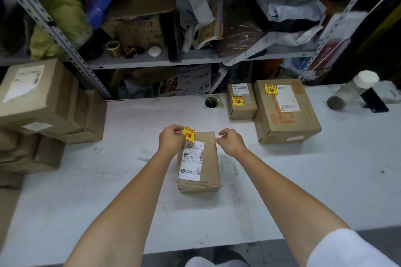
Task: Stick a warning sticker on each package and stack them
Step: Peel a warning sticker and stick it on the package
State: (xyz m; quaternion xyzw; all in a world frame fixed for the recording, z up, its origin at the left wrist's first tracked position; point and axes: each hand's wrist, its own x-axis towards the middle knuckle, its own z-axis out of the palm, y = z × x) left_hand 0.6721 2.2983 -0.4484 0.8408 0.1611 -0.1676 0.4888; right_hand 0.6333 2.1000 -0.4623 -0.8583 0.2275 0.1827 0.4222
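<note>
The thumb and fingertips (178, 132) of the left hand (171, 139) pinch the sticker (189, 134) by its left edge. It hangs tilted just above the far left corner of the box (202, 167). The right hand (230, 141) hovers at the box's far right corner, fingers curled with the tips drawn together. Whether they hold a scrap of backing or nothing, I cannot tell.

The box lies flat on the table (130, 180), its long side running away from the person. Its label (192, 163) covers much of the left half of the top.

The step in hand looks like laying the sticker down. Bare cardboard shows beyond the label at the box's far end and along its right half, so aim there and leave the barcode readable. It is probably best to set one edge down first, then sweep a flat finger across to press out air. The box seems light enough to skid, so the right hand could steady it. Keeping the pinch at the sticker's very margin would leave little glue fingered.

Beyond the box to the right, a small box (240, 104) and a big box (284, 112) already carry yellow stickers. They stand side by side, not stacked. Left of the box, a pile (43, 104) of cartons shows no sticker from here, so much of the task likely remains.
</note>
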